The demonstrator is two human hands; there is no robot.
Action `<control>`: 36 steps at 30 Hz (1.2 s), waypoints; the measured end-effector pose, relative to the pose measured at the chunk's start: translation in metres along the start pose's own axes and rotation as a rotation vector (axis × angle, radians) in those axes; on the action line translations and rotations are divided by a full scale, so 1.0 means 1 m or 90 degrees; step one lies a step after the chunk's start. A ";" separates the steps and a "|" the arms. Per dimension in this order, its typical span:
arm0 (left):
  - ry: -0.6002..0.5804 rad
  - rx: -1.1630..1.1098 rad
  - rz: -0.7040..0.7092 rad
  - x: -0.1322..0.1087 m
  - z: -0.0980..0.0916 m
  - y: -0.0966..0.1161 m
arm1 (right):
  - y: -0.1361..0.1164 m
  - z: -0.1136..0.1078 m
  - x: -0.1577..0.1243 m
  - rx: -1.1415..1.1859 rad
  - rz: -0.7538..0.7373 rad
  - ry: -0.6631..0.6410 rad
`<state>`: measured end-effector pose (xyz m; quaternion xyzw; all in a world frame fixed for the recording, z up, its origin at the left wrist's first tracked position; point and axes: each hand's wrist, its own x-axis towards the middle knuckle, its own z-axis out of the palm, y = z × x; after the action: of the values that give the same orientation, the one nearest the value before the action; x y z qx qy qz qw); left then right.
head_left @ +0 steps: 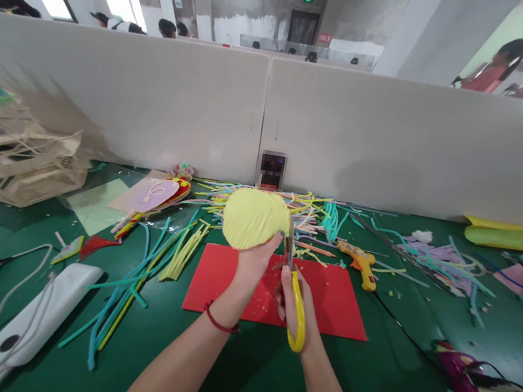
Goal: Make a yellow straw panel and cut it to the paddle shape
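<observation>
A round, pale yellow disc with a ridged surface (254, 220) is held up in my left hand (257, 255), whose fingers are mostly hidden behind it. My right hand (299, 300) grips yellow-handled scissors (297, 316), their blades pointing up against the disc's right edge. Whether the blades are apart or together I cannot make out. Under both hands lies a red sheet (223, 285) with small pale scraps on it. Behind the disc is a heap of coloured fuzzy strips (310, 219).
A yellow glue gun (363, 264) with a black cord lies right of the red sheet. On the left are blue and yellow strips (140, 283), a white power bank (42, 314) and a purple fan-shaped ornament (156, 195). A purple power strip (471, 391) sits at right; a pale partition (157, 102) stands behind.
</observation>
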<state>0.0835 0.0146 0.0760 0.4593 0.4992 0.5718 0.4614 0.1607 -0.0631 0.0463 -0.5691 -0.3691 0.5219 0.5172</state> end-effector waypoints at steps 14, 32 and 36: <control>-0.008 -0.026 -0.021 -0.001 0.002 0.001 | -0.004 0.004 -0.003 -0.008 0.023 0.044; -0.030 -0.006 -0.011 -0.002 0.001 0.000 | -0.002 0.000 -0.001 -0.010 0.006 0.000; -0.022 0.019 -0.028 -0.002 0.001 0.001 | -0.007 0.001 -0.003 0.001 0.007 0.006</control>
<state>0.0844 0.0128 0.0770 0.4651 0.5098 0.5456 0.4755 0.1602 -0.0646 0.0537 -0.5732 -0.3632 0.5222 0.5166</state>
